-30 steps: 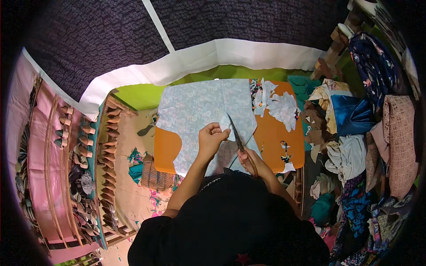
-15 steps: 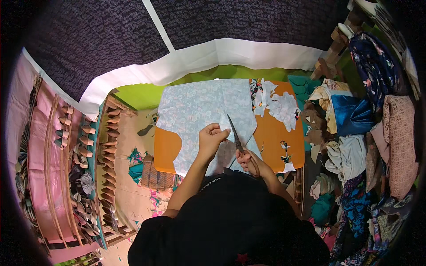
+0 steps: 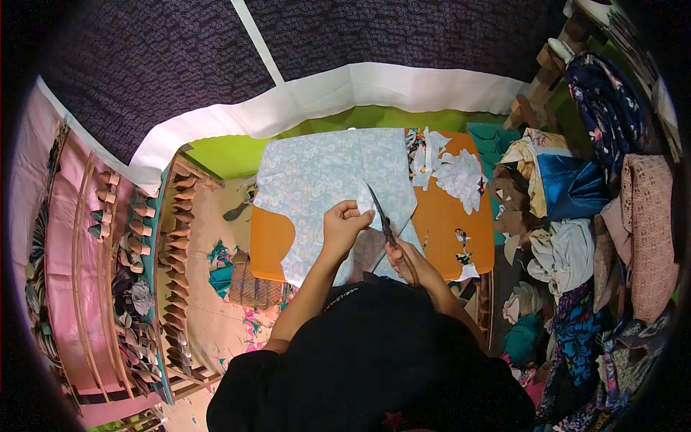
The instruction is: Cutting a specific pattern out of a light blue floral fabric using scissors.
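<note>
A large pale fabric piece [image 3: 327,169] with a faint floral pattern covers much of the orange table [image 3: 453,230]. My left hand [image 3: 344,227] is closed, its thumb and fingers pinching a raised bit of that fabric. In my right hand [image 3: 405,261] is a pair of dark scissors [image 3: 384,223], fingers wrapped round the handles. The blades point up and away, just right of my left fingertips, and look nearly closed. Part of the handles is hidden by the hand. Close to my body the fabric's lower edge runs out of sight.
Cut scraps [image 3: 461,176] lie on the table's right side. Heaped cloths [image 3: 568,252] stand to the right of the table. Racks of shoe forms [image 3: 178,266] line the left, with fabric bits [image 3: 223,259] on the floor beside them. A dark patterned curtain [image 3: 403,36] hangs beyond the table.
My right hand and the scissors have shifted slightly, and the blades look a little closer together. My left hand keeps its pinch in the same place.
</note>
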{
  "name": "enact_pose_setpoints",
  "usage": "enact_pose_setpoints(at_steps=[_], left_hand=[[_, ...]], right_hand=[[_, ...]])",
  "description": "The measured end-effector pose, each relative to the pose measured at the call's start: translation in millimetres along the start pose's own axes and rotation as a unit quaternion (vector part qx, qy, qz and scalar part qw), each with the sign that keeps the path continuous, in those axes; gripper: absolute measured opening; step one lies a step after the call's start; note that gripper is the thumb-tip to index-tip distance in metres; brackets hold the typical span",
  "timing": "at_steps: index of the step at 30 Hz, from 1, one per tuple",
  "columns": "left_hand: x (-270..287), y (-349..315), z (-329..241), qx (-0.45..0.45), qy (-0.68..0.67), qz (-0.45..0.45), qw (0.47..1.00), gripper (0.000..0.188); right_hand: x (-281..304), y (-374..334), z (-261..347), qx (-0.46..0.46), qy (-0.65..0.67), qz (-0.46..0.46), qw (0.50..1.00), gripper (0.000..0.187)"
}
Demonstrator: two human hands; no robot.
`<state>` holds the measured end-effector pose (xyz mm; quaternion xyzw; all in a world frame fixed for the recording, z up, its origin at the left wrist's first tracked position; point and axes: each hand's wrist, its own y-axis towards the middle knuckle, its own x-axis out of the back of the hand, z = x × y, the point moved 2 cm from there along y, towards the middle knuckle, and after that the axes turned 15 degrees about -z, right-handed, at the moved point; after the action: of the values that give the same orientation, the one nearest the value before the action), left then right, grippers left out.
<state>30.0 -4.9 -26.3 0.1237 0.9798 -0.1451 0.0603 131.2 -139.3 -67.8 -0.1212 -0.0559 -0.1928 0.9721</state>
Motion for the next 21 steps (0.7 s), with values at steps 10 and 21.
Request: enact_pose_setpoints(at_steps=[10,21], left_hand=[[-1,0,1,0.004,-0.004,0.012,1.0,0.024],[-2,-2,-1,0.003,0.02,0.033,0.999,0.018]], right_hand=[[-1,0,1,0.031,0.026,-0.014,0.999,0.008],[2,2,11,0.001,0.036,-0.016,0.999,0.008]])
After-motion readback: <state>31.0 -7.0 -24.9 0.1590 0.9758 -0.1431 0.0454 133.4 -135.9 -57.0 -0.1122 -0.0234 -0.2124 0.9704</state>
